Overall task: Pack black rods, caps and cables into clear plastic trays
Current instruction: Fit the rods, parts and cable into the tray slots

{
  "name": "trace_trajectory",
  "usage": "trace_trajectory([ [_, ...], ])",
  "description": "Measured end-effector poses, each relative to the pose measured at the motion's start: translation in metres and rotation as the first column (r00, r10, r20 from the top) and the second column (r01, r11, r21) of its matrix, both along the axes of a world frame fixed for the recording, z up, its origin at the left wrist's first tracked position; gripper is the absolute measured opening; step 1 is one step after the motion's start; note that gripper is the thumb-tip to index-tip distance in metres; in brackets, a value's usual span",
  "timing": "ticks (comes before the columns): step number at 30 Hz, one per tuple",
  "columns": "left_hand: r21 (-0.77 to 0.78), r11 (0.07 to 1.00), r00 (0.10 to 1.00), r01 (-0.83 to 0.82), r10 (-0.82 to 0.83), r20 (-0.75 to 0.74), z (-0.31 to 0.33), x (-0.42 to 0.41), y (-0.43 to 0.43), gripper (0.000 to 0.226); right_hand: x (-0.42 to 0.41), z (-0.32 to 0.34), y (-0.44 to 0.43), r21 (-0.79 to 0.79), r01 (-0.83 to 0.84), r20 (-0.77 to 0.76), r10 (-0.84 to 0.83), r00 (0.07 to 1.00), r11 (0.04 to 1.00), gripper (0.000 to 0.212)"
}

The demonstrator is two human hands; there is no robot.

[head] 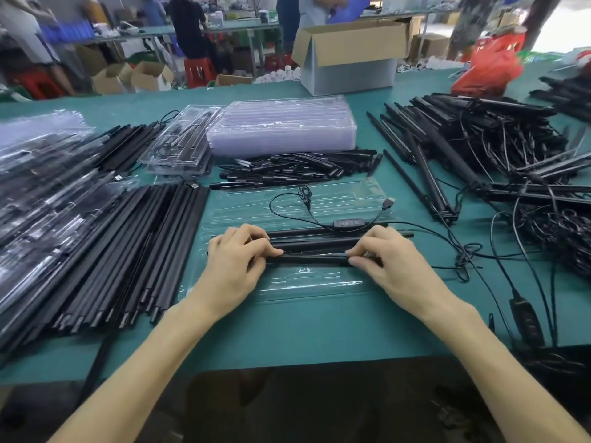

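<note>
A clear plastic tray (pixel 307 284) lies open on the green table in front of me. Black rods (pixel 313 241) lie side by side in its near half. The nearest black rod (pixel 315 259) is pinched at its left end by my left hand (pixel 238 257) and at its right end by my right hand (pixel 387 259), pressed down on the tray. A black cable with an inline controller (pixel 348 223) and a USB plug (pixel 388 203) lies loose across the tray's far half.
A row of long black rods (pixel 134 251) lies at the left, beside packed trays (pixel 38 174). Short black caps (pixel 297 169) are heaped behind the tray, before a stack of empty trays (pixel 281 126). Tangled rods and cables (pixel 499 155) fill the right. A cardboard box (pixel 351 55) stands at the back.
</note>
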State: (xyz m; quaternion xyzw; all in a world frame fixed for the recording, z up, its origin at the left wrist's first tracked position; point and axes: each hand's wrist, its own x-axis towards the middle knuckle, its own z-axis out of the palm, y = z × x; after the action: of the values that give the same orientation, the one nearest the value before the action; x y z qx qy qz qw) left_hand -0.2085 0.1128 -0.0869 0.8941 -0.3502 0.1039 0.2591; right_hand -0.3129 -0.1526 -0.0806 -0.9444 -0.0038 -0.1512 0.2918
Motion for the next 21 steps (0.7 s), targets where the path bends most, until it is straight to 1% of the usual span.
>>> trace_trajectory([
  [4,0.093,0.992,0.994,0.080,-0.086,0.060,0.006,0.002,-0.001,0.017,-0.003,-0.005,0.000,-0.055,0.000,0.035,0.002,0.999,0.999,0.013],
  [6,0.163,0.976,0.983,0.147,-0.162,0.082,0.015,0.009,-0.007,0.014,-0.001,-0.005,0.000,-0.058,-0.001,0.038,0.003,0.999,0.998,0.012],
  [8,0.189,0.958,0.968,0.217,-0.235,0.082,0.023,0.016,-0.017,0.012,0.000,-0.005,0.001,-0.062,-0.011,0.036,0.013,0.999,0.998,0.012],
  [9,0.176,0.952,0.961,0.252,-0.267,0.068,0.026,0.019,-0.024,0.014,0.001,-0.005,0.001,-0.067,-0.013,0.036,0.016,0.999,0.998,0.012],
  [12,0.127,0.927,0.934,0.353,-0.357,0.008,0.026,0.020,-0.050,0.031,0.000,-0.005,0.000,-0.066,-0.014,0.043,0.017,0.999,0.998,0.012],
  [14,0.113,0.908,0.915,0.403,-0.401,-0.046,0.018,0.019,-0.064,0.035,0.000,-0.005,-0.001,-0.061,-0.015,0.044,0.018,0.999,0.998,0.013],
  [16,0.106,0.904,0.909,0.415,-0.408,-0.078,0.009,0.018,-0.069,0.039,-0.001,-0.005,-0.001,-0.050,-0.016,0.047,0.019,0.999,0.999,0.014],
  [18,0.109,0.903,0.910,0.415,-0.409,-0.067,0.002,0.019,-0.070,0.041,-0.002,-0.006,-0.002,-0.049,-0.005,0.055,0.008,0.998,0.999,0.017],
  [21,0.229,0.909,0.933,0.347,-0.359,0.011,-0.003,0.022,-0.069,0.047,-0.005,-0.009,-0.005,-0.053,0.020,0.069,-0.017,0.998,0.998,0.020],
])
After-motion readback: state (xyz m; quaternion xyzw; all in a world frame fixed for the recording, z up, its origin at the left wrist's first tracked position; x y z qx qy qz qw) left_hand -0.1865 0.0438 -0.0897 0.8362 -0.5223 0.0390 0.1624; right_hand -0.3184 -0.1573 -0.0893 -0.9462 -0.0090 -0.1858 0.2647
